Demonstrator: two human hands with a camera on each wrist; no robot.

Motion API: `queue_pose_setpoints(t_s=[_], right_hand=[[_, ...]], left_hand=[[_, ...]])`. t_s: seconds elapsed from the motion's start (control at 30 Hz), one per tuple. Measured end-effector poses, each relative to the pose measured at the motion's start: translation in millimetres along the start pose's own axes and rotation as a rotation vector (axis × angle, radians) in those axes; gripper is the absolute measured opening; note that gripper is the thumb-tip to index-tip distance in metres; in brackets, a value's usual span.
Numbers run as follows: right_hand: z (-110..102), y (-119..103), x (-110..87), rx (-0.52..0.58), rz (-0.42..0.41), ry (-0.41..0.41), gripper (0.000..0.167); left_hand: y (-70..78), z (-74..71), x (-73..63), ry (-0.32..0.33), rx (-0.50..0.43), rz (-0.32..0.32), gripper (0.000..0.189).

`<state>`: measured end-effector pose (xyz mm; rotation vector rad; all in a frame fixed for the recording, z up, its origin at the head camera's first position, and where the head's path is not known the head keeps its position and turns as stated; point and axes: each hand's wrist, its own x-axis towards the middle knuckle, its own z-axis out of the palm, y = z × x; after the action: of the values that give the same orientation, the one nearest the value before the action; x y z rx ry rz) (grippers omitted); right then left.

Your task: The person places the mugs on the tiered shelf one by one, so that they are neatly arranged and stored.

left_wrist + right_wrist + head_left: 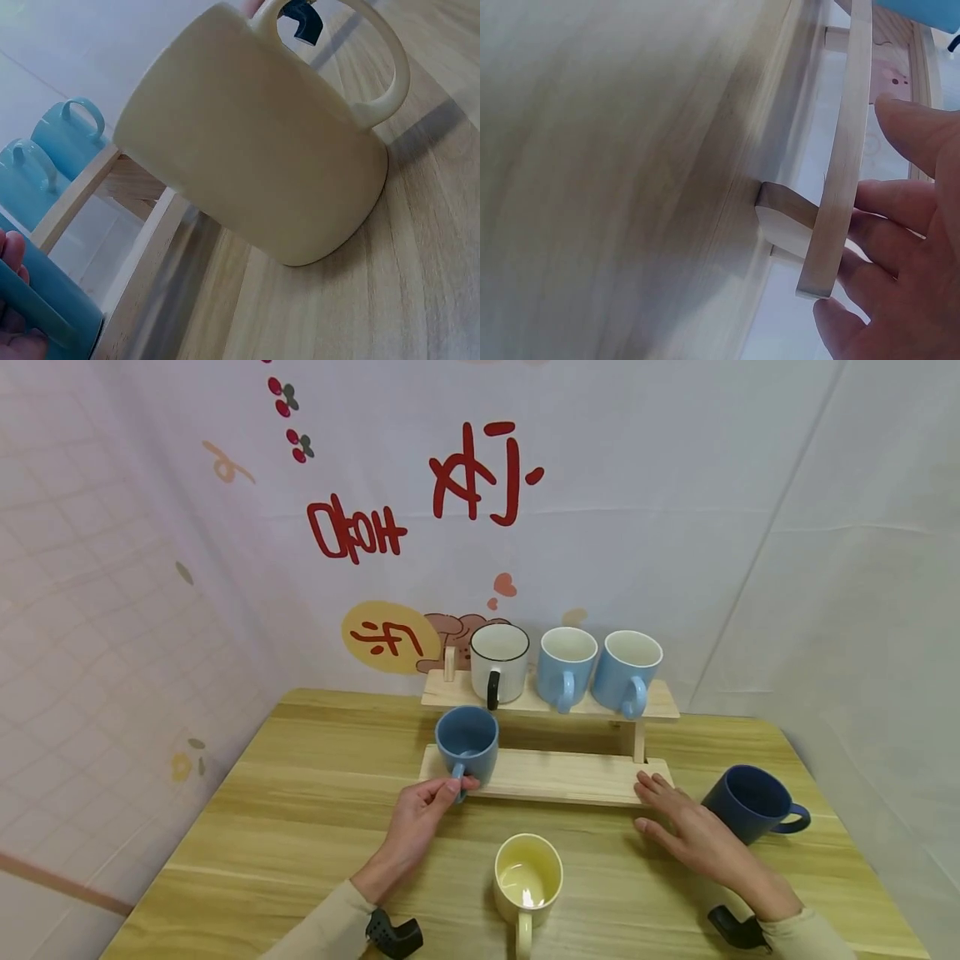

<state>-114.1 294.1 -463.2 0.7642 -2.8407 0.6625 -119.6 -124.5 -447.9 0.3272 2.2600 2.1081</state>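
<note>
My left hand (417,820) pinches the handle of a greyish-blue mug (471,752), which is upright over the left end of the wooden rack's lower shelf (562,775). In the left wrist view, that blue mug (71,300) shows at the lower left, fingers at its handle. My right hand (701,839) rests its fingertips on the right end of the lower shelf. The right wrist view shows the right hand (907,240) with its fingers loosely bent against the shelf's edge (840,172). A pale yellow mug (525,881) stands on the table between my forearms.
On the upper shelf (450,693) stand a white mug with a black handle (501,668) and two light blue mugs (567,664) (626,672). A navy mug (750,806) is on the table (300,802) beside my right hand. A printed cloth (637,527) hangs behind the rack.
</note>
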Motion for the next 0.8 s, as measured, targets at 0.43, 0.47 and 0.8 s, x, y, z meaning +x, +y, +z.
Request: queue_pose_setpoints(t_s=[0.43,0.47,0.8], right_hand=[[1,-1,-2.0,0.01,0.018,-0.018,0.054],[1,-1,-2.5,0.01,0.018,-0.017,0.054],[0,2,-0.7,0.005,0.018,-0.025,0.053]], left_hand=[[-1.1,3.0,10.1,-0.05,0.076,0.001,0.031],[-0.9,1.6,11.0,-0.063,0.097,0.005,0.031],[5.0,-31.5,16.5,-0.069,0.38,0.147,0.029]])
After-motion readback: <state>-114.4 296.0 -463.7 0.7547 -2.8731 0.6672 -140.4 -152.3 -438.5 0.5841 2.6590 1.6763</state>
